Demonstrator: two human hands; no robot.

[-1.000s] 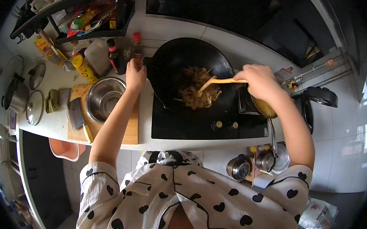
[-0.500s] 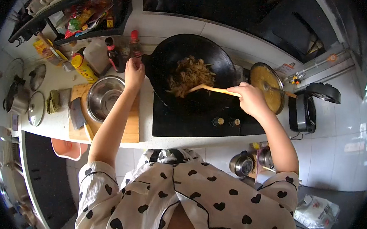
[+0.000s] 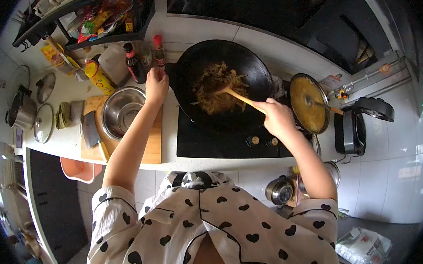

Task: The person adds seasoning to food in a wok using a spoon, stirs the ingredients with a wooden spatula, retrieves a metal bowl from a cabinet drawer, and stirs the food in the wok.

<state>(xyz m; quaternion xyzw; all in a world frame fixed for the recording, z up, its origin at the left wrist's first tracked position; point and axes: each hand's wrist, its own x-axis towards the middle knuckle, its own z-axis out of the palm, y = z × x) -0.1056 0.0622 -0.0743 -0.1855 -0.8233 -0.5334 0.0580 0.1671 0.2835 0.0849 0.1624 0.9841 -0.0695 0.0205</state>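
Observation:
My right hand (image 3: 278,118) is closed around the end of a wooden spatula (image 3: 245,99). Its tip rests in a heap of browned, sliced food (image 3: 218,100) inside a black wok (image 3: 255,73). At the wok's left side, my left hand (image 3: 157,85) has its fingers closed at the wok's ear handle, which they partly hide. Just behind that hand stand a dark sauce bottle (image 3: 134,68) and a red-capped bottle (image 3: 158,52). The wok sits on a black stove (image 3: 210,144) with two knobs in front.
A steel bowl (image 3: 120,108) and a cleaver (image 3: 91,131) lie on the wooden cutting board (image 3: 149,145) at left. Right of the wok leans a large round lid (image 3: 303,111). Pot lids (image 3: 44,120) and a yellow container (image 3: 97,77) stand farther left.
My right hand has drawn the spatula slightly left and nearer to me at the grip, while its tip moved up into the middle of the food. My left hand stays at the wok's handle.

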